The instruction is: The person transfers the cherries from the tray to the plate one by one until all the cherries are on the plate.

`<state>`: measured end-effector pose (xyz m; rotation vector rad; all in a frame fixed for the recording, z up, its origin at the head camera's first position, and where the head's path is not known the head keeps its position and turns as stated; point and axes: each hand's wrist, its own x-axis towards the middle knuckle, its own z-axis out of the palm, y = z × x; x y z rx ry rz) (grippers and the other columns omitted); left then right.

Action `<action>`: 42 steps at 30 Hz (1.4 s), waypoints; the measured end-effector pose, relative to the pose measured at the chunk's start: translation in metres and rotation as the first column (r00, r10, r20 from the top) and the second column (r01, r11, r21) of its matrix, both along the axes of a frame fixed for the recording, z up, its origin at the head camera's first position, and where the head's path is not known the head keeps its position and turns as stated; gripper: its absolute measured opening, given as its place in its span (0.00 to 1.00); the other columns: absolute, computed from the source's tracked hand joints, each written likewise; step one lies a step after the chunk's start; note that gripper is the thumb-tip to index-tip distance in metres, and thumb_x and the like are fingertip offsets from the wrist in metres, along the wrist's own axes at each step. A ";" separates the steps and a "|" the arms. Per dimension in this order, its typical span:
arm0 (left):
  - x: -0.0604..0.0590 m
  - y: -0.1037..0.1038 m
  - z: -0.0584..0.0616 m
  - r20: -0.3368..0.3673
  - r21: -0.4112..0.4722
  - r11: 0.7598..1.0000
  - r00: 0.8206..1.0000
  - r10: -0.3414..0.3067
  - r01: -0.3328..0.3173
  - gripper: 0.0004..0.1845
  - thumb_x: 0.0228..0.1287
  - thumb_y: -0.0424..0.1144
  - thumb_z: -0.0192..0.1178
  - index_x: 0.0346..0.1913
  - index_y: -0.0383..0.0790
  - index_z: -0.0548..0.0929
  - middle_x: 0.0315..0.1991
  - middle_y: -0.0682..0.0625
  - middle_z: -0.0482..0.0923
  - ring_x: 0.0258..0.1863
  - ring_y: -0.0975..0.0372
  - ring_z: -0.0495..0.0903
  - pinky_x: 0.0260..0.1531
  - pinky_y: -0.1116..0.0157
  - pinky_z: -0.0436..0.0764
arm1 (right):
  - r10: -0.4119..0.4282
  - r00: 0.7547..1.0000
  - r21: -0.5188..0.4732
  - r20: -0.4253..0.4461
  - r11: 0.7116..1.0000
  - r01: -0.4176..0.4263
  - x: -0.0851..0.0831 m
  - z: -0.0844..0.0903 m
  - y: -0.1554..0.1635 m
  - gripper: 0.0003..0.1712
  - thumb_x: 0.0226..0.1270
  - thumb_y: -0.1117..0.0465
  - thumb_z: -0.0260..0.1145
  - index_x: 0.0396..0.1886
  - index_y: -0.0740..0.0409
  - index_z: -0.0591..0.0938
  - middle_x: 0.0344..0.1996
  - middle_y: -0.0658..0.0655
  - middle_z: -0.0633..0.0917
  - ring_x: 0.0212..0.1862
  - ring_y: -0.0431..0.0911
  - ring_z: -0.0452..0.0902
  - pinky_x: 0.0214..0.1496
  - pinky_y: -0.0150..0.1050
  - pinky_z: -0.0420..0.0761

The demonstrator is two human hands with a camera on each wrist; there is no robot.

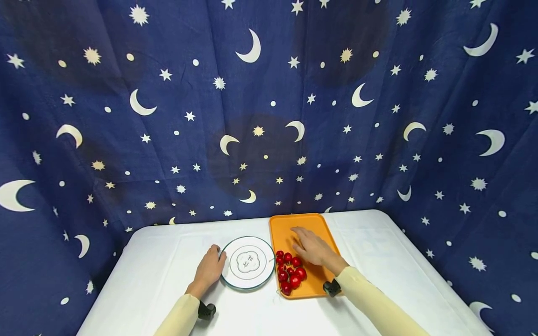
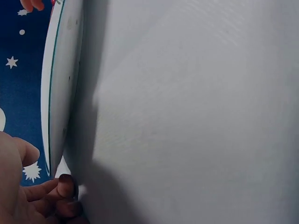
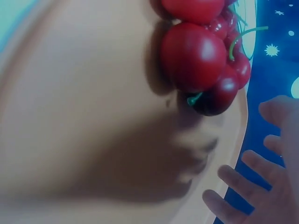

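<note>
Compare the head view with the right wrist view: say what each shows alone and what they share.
Only the head view shows the left hand at the rim of the white plate, the white table and the starry blue backdrop's full spread. Only the right wrist view shows the cherries' green stems and glossy skins close up. Both show the right hand, fingers spread and holding nothing, over the orange tray beside the cherries.

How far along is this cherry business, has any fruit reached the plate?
None yet: the plate holds no fruit, and the cherries all lie on the orange tray. In hand: the left hand touches the plate's rim, while the right hand hovers open above the tray. Every cherry remains unmoved.
</note>
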<state>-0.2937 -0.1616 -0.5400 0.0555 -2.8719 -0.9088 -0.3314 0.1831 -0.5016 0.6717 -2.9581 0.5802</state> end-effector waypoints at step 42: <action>-0.006 -0.001 -0.013 -0.021 -0.035 0.999 0.999 0.025 -0.026 0.18 0.71 0.38 0.54 0.58 0.33 0.78 0.54 0.35 0.86 0.49 0.40 0.87 0.45 0.45 0.85 | 0.241 0.953 -0.028 0.183 0.970 -0.240 -0.004 -0.006 -0.014 0.23 0.77 0.51 0.63 0.63 0.59 0.78 0.46 0.53 0.85 0.46 0.44 0.78 0.57 0.47 0.82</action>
